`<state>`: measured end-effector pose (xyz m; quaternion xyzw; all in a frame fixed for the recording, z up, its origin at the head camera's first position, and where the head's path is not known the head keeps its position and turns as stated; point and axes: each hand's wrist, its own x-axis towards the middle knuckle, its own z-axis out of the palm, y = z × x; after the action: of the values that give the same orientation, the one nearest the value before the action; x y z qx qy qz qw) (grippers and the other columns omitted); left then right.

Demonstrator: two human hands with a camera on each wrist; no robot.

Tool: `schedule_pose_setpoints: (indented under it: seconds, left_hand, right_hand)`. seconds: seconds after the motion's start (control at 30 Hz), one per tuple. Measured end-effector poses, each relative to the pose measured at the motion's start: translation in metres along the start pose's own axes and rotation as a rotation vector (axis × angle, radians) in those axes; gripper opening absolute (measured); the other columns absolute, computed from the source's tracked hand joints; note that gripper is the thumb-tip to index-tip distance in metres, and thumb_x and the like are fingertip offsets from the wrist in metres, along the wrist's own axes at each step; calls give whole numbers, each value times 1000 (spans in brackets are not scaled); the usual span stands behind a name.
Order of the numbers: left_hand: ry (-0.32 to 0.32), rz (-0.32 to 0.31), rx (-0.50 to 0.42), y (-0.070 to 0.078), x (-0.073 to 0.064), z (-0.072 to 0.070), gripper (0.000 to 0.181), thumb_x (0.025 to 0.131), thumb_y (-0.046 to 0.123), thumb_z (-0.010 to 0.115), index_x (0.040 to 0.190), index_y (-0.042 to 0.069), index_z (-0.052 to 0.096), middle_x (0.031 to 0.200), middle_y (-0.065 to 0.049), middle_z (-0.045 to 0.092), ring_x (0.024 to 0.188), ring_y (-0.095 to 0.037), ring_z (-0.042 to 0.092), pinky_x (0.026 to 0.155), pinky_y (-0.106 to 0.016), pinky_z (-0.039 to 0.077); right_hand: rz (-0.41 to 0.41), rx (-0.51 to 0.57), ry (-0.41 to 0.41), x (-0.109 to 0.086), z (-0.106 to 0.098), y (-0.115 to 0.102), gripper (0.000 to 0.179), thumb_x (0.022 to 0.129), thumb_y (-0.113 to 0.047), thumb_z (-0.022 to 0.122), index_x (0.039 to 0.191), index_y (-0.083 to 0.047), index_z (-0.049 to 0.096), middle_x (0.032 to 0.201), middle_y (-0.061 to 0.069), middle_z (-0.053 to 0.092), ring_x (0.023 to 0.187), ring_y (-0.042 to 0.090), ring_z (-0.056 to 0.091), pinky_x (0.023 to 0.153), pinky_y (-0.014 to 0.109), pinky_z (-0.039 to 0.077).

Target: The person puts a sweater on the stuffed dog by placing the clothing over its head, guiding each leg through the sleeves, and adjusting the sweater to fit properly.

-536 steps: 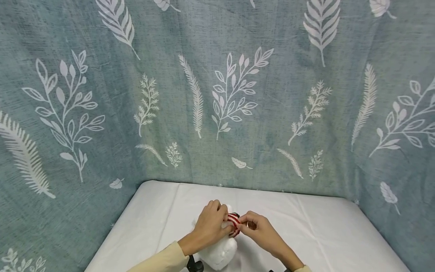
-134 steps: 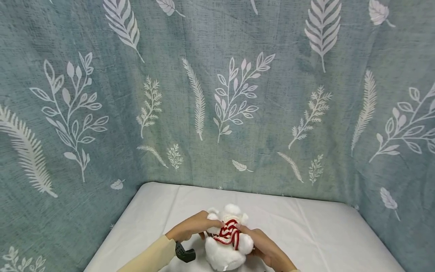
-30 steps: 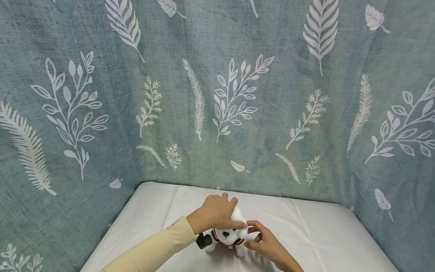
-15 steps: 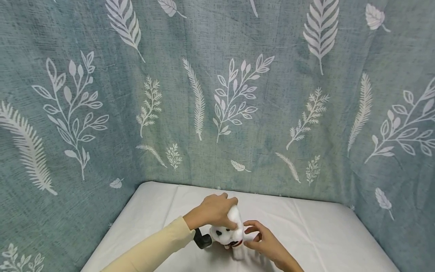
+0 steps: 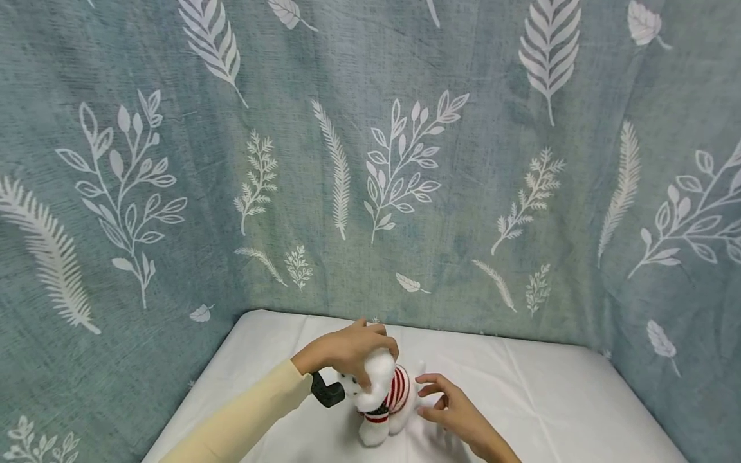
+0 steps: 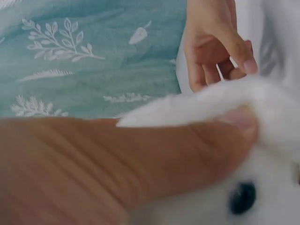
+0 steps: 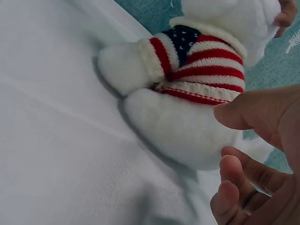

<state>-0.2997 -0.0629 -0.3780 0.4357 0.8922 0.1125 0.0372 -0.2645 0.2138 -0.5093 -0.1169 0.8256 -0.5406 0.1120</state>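
Note:
A white plush dog (image 5: 379, 381) stands on the white-covered table, its head toward the left. It wears a knitted sweater (image 5: 398, 390) with red and white stripes and a navy starred patch at the front. My left hand (image 5: 349, 350) grips the top of the dog's head; its thumb (image 6: 201, 150) presses beside a dark eye (image 6: 243, 198) in the left wrist view. Beside the dog's rear, my right hand (image 5: 454, 410) hangs with loosely bent fingers, thumb apart from them, holding nothing. The right wrist view shows the sweater's hem (image 7: 197, 93) around the white body.
The table (image 5: 556, 392) is covered with a white, lightly creased cloth. Blue-green curtains (image 5: 440, 212) with white leaf prints hang behind it and along both sides. A black device (image 5: 327, 391) sits at my left wrist.
The dog has turned from facing me to facing left, with my left hand moving left on its head. Earlier, both hands were at the sweater. The right hand has barely moved over the last second.

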Motion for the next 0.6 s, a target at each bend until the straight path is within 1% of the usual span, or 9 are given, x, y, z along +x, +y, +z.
schedule_pose_setpoints:
  seconds: [0.1,0.2,0.27,0.33,0.37,0.43,0.5,0.6]
  left_hand:
    - [-23,-34,-54,-6,-3,1,58,68,28,98,115,31,64,119,5,55,107,-20,45,86,-35,45]
    - [-6,-122,-90,-5,-6,4,61,72,40,95,122,30,61,120,0,54,110,-23,45,82,-37,48]
    - [20,-179,-78,-2,-6,7,67,73,51,91,127,26,59,119,-5,53,107,-25,48,77,-37,50]
    - [36,-235,-44,2,-6,12,76,71,60,89,129,22,57,116,-8,52,102,-27,52,72,-36,50]
    - [39,-254,-26,4,-6,14,80,70,62,89,130,21,55,114,-10,52,98,-28,54,71,-36,50]
    - [37,-282,-6,6,-6,19,83,67,62,91,128,20,54,108,-10,52,89,-28,57,67,-35,50]
    - [35,-296,-15,4,-6,22,78,66,56,93,124,21,54,104,-8,52,84,-26,59,65,-34,50]
    - [58,-277,-71,-1,-6,25,66,67,40,96,117,24,56,99,-4,54,81,-20,59,64,-32,51]
  right_hand:
    - [-4,-1,-5,0,1,0,53,92,-18,78,140,-12,56,126,17,60,77,20,51,55,29,44]
    - [-6,1,-8,0,1,1,53,92,-18,78,140,-12,55,127,17,60,77,20,51,55,29,44]
    - [-5,2,-6,0,2,2,54,92,-18,78,140,-11,55,126,17,60,77,20,52,55,29,45]
    - [-1,3,-4,-1,2,2,54,92,-19,78,141,-11,55,126,17,60,77,20,52,56,29,45]
    - [1,4,-3,-1,2,2,54,92,-19,77,141,-11,55,126,17,60,77,20,52,56,29,45]
    - [4,4,-2,-1,2,1,53,93,-19,77,141,-11,55,126,16,60,77,20,52,55,29,45]
    - [6,6,-3,-2,2,0,52,94,-19,76,141,-10,55,126,16,60,77,20,51,55,29,44]
    - [13,10,-5,-2,2,-1,48,96,-19,73,140,-10,55,122,14,62,76,20,51,56,29,44]
